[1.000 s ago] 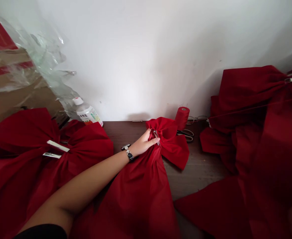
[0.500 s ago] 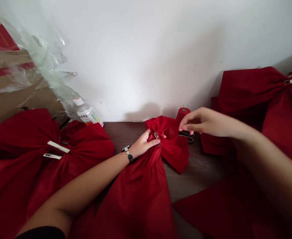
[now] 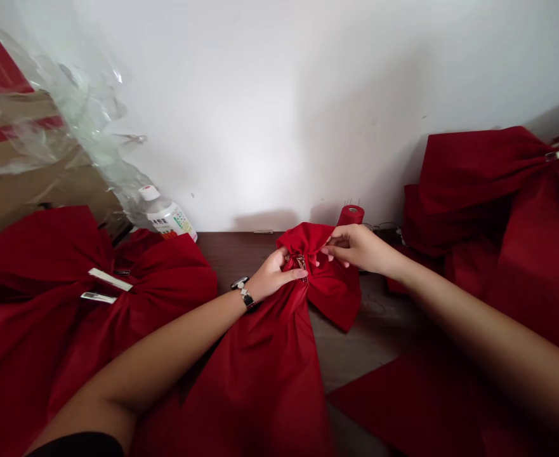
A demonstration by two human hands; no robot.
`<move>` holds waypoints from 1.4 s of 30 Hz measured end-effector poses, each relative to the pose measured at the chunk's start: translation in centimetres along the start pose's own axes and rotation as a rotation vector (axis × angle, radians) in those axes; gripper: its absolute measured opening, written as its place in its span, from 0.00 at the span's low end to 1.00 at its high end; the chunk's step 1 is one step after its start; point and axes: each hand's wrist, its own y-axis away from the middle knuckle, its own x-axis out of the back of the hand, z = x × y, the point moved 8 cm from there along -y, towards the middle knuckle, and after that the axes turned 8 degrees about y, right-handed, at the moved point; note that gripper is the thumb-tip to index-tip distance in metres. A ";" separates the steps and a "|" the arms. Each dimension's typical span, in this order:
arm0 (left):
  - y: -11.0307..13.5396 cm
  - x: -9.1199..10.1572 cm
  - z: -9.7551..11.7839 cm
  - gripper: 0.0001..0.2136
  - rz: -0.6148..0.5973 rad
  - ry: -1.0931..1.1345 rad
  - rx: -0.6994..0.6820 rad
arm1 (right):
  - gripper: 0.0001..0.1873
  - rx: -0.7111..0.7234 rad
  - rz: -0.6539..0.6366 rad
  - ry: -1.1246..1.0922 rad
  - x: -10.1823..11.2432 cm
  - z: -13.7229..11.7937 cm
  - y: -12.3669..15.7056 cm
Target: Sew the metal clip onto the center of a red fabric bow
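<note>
A red fabric bow (image 3: pixel 336 289) with long tails lies in the middle, gathered at its knot. My left hand (image 3: pixel 282 270) is closed around the gathers, thumb lying near a shiny metal clip (image 3: pixel 301 261) at the centre. My right hand (image 3: pixel 353 246) pinches at the upper right of the bow, fingertips against the cloth; what lies between them is too small to make out. Just behind that hand stands a spool of red thread (image 3: pixel 352 214) with several pins or needles sticking up from its top.
Another red bow (image 3: pixel 165 273) with white clips (image 3: pixel 111 279) lies at the left. Behind it stand a plastic bottle (image 3: pixel 165 212) and a cardboard box (image 3: pixel 13 158) under clear plastic. More red bows (image 3: pixel 479 165) are piled at the right on the dark table (image 3: pixel 355 355), against a white wall (image 3: pixel 260 114).
My right hand has moved left and slightly down, from beside the bow to its right loop. My left hand keeps its hold on the gathers.
</note>
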 end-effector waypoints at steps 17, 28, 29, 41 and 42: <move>0.0 0.4 -0.1 0.27 0.014 -0.120 -0.012 | 0.18 0.218 0.070 -0.221 -0.9 0.1 -0.3; 0.2 0.5 0.8 0.27 0.047 -0.149 -0.102 | 0.13 -0.016 -0.088 -0.257 -0.6 2.2 -0.6; 0.2 0.5 0.9 0.26 0.059 -0.155 -0.105 | 0.12 0.009 -0.088 -0.277 -0.4 2.1 -0.6; 0.2 1.0 0.5 0.27 0.068 -0.190 -0.126 | 0.08 0.494 0.062 -0.033 0.0 -3.2 1.1; 0.1 0.9 0.5 0.27 0.054 -0.182 -0.122 | 0.08 0.528 0.073 0.038 -0.1 -3.6 1.3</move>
